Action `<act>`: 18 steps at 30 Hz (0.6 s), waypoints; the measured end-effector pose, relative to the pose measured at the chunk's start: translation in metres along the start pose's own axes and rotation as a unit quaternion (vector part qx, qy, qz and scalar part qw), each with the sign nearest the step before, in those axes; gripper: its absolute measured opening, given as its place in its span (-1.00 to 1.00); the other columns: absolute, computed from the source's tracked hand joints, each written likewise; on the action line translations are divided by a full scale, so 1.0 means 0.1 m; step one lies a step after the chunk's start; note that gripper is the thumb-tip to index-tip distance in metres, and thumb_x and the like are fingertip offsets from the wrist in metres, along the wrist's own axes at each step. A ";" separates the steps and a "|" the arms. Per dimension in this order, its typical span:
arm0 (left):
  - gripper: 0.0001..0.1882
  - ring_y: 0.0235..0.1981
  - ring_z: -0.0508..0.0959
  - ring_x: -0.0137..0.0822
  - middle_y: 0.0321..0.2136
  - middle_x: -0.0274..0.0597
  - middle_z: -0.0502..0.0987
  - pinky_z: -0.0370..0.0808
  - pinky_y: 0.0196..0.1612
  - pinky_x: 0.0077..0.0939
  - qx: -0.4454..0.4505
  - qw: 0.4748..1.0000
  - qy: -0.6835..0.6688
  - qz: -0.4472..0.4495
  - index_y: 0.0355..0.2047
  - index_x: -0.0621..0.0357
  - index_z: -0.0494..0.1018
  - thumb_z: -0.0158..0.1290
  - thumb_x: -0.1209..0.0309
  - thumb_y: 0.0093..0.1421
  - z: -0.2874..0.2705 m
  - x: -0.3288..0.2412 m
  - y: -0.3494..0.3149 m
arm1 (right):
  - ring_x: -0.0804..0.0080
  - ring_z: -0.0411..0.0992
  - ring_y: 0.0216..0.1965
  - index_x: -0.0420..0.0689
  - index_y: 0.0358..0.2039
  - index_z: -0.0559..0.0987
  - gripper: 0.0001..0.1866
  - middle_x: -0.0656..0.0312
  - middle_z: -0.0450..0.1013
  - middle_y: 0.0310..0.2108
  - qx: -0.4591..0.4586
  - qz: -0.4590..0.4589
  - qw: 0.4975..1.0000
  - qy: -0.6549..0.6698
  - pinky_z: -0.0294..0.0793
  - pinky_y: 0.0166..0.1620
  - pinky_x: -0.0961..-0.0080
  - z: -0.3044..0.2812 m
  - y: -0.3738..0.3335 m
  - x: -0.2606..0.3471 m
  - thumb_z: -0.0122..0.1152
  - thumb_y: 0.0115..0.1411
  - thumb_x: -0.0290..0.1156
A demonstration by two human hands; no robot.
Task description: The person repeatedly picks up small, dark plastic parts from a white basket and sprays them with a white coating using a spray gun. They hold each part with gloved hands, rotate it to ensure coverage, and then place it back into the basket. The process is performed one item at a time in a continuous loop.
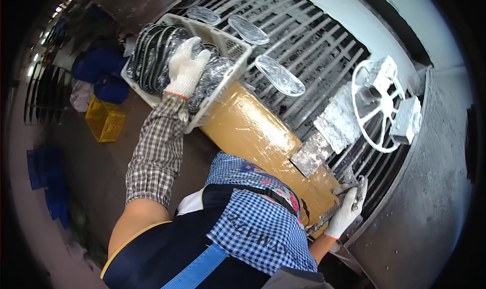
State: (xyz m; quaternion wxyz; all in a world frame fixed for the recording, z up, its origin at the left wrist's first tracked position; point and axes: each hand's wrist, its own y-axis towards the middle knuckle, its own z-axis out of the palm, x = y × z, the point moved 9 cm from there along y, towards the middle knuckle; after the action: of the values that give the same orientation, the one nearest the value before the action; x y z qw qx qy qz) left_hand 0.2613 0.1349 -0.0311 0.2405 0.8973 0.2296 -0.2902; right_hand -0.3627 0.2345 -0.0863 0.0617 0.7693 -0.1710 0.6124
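Observation:
My left hand (186, 68), in a white knit glove, is over a pale plastic crate (238, 48). Its thumb is apart from the fingers. Beneath and around it stand dark soles (152, 56) on edge, several of them covered in shiny, silvery wrapping. Down at the right, my gloved right hand (348, 210) is closed around a metal spray gun (349, 190), with a hose (321, 223) near the wrist. Three silvery oval sole-shaped pieces, one of them the nearest piece (280, 76), lie apart on a slatted metal rack (304, 51).
A brown tape-covered board (253, 122) runs along the rack's near edge. On the rack's right stands a grey-coated wheel-shaped fixture (382, 106) beside a crusted slab (339, 119). A metal wall (425, 198) bounds the right side. A yellow crate (105, 119) sits on the floor at left.

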 end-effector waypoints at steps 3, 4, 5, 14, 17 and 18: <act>-0.61 -0.08 0.66 -0.34 -0.07 -0.09 0.65 0.62 -0.04 -0.47 0.107 0.912 -0.381 -0.107 0.13 0.27 0.55 0.28 0.42 0.34 0.74 -0.34 -0.56 | 0.36 0.43 0.23 -0.34 0.48 0.29 -0.42 0.06 0.42 0.35 -0.014 -0.039 0.999 -0.027 0.38 0.31 0.39 0.04 -0.02 0.07 0.06 0.55 -0.37; -0.61 -0.12 0.65 -0.33 -0.09 -0.12 0.64 0.62 -0.10 -0.46 0.163 0.874 -0.423 -0.175 0.14 0.24 0.54 0.27 0.39 0.35 1.05 -0.39 -0.77 | 0.36 0.42 0.25 -0.35 0.48 0.29 -0.42 0.05 0.41 0.36 -0.012 -0.033 0.999 -0.034 0.37 0.33 0.39 0.06 -0.04 0.09 0.05 0.55 -0.37; -0.60 -0.15 0.64 -0.32 -0.12 -0.16 0.63 0.61 -0.15 -0.45 0.222 0.827 -0.460 -0.237 0.14 0.21 0.52 0.27 0.36 0.36 1.37 -0.47 -0.96 | 0.35 0.41 0.27 -0.36 0.47 0.30 -0.42 0.05 0.39 0.38 -0.017 -0.027 0.999 -0.038 0.35 0.35 0.38 0.05 -0.07 0.08 0.05 0.55 -0.37; 0.00 0.18 0.49 0.54 0.54 0.12 0.08 0.60 0.01 0.29 0.205 0.696 -0.472 -0.500 0.60 -0.02 -0.06 -0.01 -0.32 0.39 3.16 0.26 -1.09 | 0.33 0.42 0.25 -0.33 0.45 0.35 -0.42 0.10 0.44 0.29 -0.015 0.027 0.999 -0.036 0.37 0.31 0.36 -0.05 -0.13 -0.04 0.12 0.50 -0.38; 0.03 0.15 0.49 0.57 0.56 0.06 0.06 0.57 0.03 0.40 0.213 0.715 -0.445 -0.496 0.61 -0.06 -0.08 -0.08 -0.38 0.36 3.32 0.39 -0.94 | 0.38 0.45 0.16 -0.33 0.45 0.36 -0.42 0.13 0.47 0.21 -0.026 0.019 0.999 -0.035 0.41 0.24 0.41 -0.04 -0.11 -0.05 0.12 0.49 -0.38; 0.04 0.12 0.51 0.54 0.56 0.05 0.06 0.56 0.04 0.41 0.212 0.723 -0.428 -0.500 0.61 -0.08 -0.08 -0.13 -0.42 0.36 3.35 0.40 -0.94 | 0.42 0.48 0.07 -0.31 0.46 0.35 -0.42 0.12 0.50 0.17 -0.026 0.013 0.999 -0.040 0.46 0.16 0.45 -0.02 -0.11 -0.02 0.11 0.51 -0.37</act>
State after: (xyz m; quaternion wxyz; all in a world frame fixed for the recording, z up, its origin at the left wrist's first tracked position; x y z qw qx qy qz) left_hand 0.1013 0.0298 -0.3238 -0.0629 0.4608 0.4499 -0.7624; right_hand -0.3612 0.2455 -0.0869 0.0672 0.7888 -0.1993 0.5776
